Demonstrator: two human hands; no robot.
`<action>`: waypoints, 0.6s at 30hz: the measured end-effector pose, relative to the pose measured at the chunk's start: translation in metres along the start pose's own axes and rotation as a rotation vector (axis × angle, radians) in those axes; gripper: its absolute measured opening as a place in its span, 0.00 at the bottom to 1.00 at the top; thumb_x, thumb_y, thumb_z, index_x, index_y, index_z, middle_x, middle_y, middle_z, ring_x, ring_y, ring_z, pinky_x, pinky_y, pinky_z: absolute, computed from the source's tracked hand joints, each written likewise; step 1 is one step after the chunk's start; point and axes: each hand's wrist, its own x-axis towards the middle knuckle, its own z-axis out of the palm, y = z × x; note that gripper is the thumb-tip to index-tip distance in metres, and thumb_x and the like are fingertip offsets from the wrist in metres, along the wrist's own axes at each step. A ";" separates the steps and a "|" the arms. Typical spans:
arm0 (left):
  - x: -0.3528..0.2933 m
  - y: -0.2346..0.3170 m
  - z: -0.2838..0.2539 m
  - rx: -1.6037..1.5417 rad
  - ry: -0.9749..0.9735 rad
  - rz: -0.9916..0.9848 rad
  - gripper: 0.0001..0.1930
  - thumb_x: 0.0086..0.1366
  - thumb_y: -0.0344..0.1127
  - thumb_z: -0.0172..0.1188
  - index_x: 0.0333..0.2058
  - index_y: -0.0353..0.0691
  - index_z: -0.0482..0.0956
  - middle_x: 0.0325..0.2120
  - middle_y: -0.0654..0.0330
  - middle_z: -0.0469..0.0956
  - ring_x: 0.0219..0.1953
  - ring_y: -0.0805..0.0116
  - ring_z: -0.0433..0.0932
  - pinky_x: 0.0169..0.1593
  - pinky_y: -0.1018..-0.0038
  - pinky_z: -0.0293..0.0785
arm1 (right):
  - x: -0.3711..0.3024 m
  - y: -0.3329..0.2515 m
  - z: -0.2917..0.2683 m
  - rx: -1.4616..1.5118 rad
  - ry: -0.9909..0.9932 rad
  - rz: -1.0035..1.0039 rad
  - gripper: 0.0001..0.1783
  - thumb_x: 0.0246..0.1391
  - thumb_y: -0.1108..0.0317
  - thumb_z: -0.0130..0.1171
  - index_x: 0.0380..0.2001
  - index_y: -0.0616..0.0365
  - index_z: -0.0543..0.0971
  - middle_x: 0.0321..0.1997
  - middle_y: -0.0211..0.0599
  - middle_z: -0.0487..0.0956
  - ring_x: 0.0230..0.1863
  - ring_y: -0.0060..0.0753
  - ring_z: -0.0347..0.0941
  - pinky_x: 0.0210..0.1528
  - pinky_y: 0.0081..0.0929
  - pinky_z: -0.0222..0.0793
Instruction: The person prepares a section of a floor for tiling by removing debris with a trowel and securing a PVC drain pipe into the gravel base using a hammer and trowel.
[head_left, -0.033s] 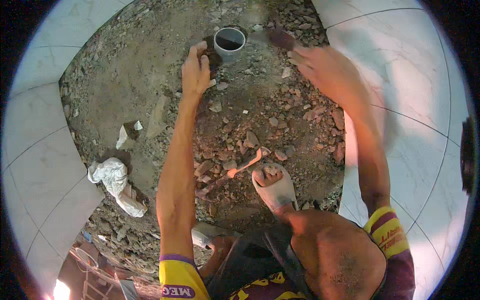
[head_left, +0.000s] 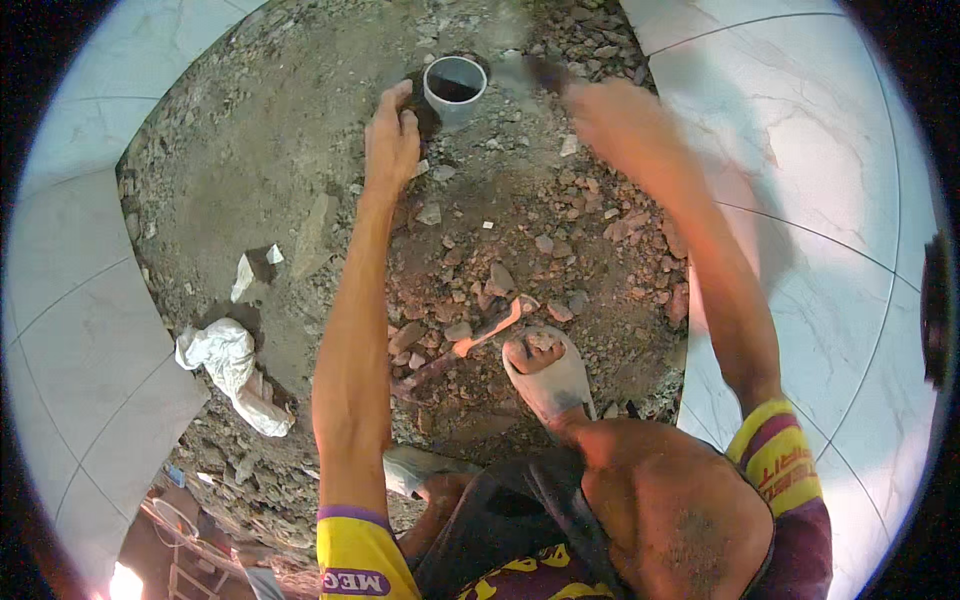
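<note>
A grey plastic pipe [head_left: 455,114] stands upright in the rubble ground, its round mouth facing up and dark inside. Close to its left side rests my left hand [head_left: 392,140], fingers stretched and thumb apart, holding nothing; whether a fingertip touches the ground there I cannot tell. On the pipe's other side my right hand [head_left: 625,125] is closed on a dark hand tool [head_left: 545,73]. Motion blurs both hand and tool, and a greyish smear reaches from the tool toward the pipe, so its exact kind does not show.
Before my sandaled foot [head_left: 550,375] lies a hammer-like tool [head_left: 495,325] with an orange part, among broken stones [head_left: 500,280]. A crumpled white bag [head_left: 230,360] and a white shard [head_left: 243,277] lie left. Pale tiles [head_left: 830,150] border the rubble on both sides.
My right hand and the dark tool have shifted slightly left, toward the pipe, and are more blurred. My left hand stays beside the pipe.
</note>
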 end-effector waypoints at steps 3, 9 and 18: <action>0.008 -0.005 0.007 0.050 -0.141 -0.128 0.25 0.70 0.23 0.50 0.65 0.41 0.72 0.55 0.36 0.80 0.59 0.34 0.79 0.63 0.47 0.73 | 0.002 -0.023 0.031 0.059 -0.109 0.042 0.09 0.63 0.70 0.56 0.40 0.60 0.83 0.35 0.55 0.84 0.38 0.60 0.85 0.42 0.52 0.82; 0.006 -0.035 -0.001 0.169 -0.224 -0.053 0.30 0.67 0.21 0.51 0.68 0.43 0.68 0.53 0.34 0.80 0.59 0.30 0.76 0.61 0.44 0.73 | -0.042 -0.014 -0.059 0.313 -0.219 -0.256 0.10 0.64 0.67 0.57 0.44 0.55 0.84 0.39 0.50 0.85 0.40 0.60 0.84 0.41 0.56 0.79; -0.016 -0.034 0.006 0.246 -0.272 -0.146 0.22 0.72 0.26 0.54 0.63 0.40 0.73 0.49 0.35 0.81 0.56 0.33 0.77 0.59 0.47 0.76 | -0.027 -0.065 0.007 -0.041 -0.491 0.164 0.18 0.66 0.65 0.57 0.57 0.53 0.81 0.46 0.48 0.86 0.45 0.55 0.83 0.47 0.51 0.79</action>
